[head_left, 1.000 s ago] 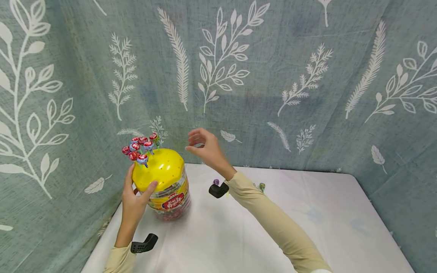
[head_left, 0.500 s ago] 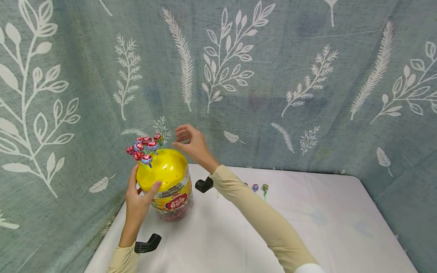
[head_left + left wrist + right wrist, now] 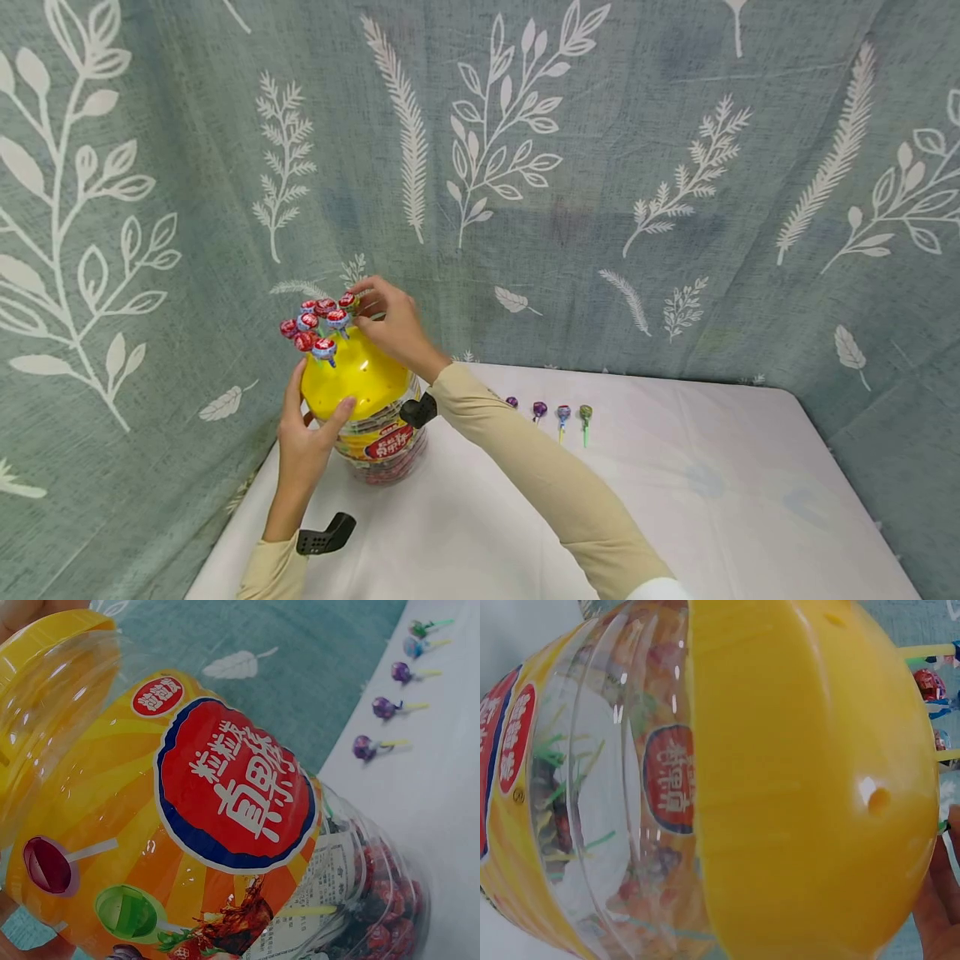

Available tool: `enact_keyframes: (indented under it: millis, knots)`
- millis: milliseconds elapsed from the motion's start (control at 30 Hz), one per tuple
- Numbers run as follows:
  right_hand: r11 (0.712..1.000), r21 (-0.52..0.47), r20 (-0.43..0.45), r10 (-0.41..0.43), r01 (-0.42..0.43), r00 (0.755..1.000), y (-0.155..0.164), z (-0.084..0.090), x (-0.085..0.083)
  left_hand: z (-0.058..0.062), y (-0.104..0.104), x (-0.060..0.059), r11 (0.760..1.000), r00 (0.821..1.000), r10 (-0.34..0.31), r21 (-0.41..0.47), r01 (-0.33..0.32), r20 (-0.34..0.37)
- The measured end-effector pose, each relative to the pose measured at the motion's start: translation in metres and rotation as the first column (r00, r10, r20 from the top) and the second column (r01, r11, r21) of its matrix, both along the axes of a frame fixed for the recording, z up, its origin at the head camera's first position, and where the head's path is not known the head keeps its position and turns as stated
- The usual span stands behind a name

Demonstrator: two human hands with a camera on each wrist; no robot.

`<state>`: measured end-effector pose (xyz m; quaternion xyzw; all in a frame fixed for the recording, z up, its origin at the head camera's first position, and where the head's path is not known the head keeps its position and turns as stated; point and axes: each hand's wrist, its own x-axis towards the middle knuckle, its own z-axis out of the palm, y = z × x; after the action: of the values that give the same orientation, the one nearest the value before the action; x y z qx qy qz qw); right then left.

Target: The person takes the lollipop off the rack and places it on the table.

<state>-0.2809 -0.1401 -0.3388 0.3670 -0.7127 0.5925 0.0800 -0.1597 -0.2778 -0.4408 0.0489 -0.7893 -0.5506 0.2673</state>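
Note:
A clear plastic candy jar [image 3: 386, 452] with a yellow-and-red label stands tilted at the table's left. Its domed yellow lid [image 3: 360, 379] has small holes, and several red-and-blue lollipops [image 3: 324, 350] stick up from its far left part. My left hand [image 3: 300, 446] holds the lid's near left side, thumb on top. Over the lid's far right, my right hand [image 3: 399, 327] has thumb and fingers at the rightmost lollipop [image 3: 348, 301], seemingly pinching it. In the right wrist view the dome [image 3: 810, 787] hides most of that grip; only some fingers [image 3: 937, 900] show.
A row of loose lollipops [image 3: 563, 414] lies on the white tabletop [image 3: 675, 500], right of the jar; several show in the left wrist view, including a purple lollipop [image 3: 364, 747]. A grey-green leaf-patterned curtain [image 3: 562, 225] hangs behind and beside the table.
My right hand has moved left, from beyond the jar's right side to the rightmost lollipop on the lid. More of the loose row is uncovered. The left hand keeps its hold on the lid.

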Motion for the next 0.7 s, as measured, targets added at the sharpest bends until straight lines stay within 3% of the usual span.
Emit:
enact_keyframes:
  millis: [400,567,700]
  knots:
    - [0.999,-0.019,0.018,-0.044,0.044,0.999,-0.003,0.001,0.001,-0.003,0.0,-0.001,1.0,1.0,0.009,0.0,-0.009,0.012]
    - [0.996,-0.071,-0.02,-0.063,0.061,0.998,-0.001,0.011,0.002,-0.004,-0.002,-0.002,1.0,1.0,0.003,0.002,-0.003,0.014]
    - [0.995,-0.088,-0.06,-0.059,0.054,0.996,0.004,0.019,0.004,0.003,0.0,0.001,1.0,0.999,0.009,-0.003,-0.009,0.032]
